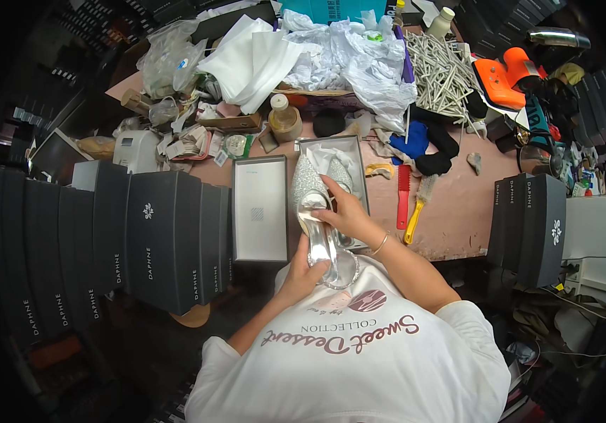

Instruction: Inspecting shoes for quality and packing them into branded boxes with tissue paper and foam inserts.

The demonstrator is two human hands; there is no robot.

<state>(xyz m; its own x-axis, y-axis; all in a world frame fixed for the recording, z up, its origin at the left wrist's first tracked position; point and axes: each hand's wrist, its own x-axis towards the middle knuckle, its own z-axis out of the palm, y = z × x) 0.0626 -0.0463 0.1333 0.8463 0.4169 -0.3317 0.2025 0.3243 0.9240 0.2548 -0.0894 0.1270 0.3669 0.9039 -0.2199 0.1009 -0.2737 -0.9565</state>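
Note:
A silver, glittery pointed shoe [305,176] is held toe-away in front of my chest, its pale insole facing up. My left hand [301,275] is closed around its heel end, near a sparkling ankle strap [351,271]. With the fingers bent over the shoe's middle, my right hand [351,215] grips it from the right. Behind the shoe lies an open grey shoebox [363,173] lined with white tissue paper. A matching shoe [341,173] rests in that box, partly hidden by my right hand. The box lid [259,229] lies beside it, pale inside up.
Stacks of dark shoeboxes [165,240] stand at left, with more boxes [532,225] at right. A red brush [404,197] and a yellow-handled brush [419,211] lie right of the open box. Crumpled tissue [359,63], a glue jar [285,120] and white sticks [440,70] crowd the back.

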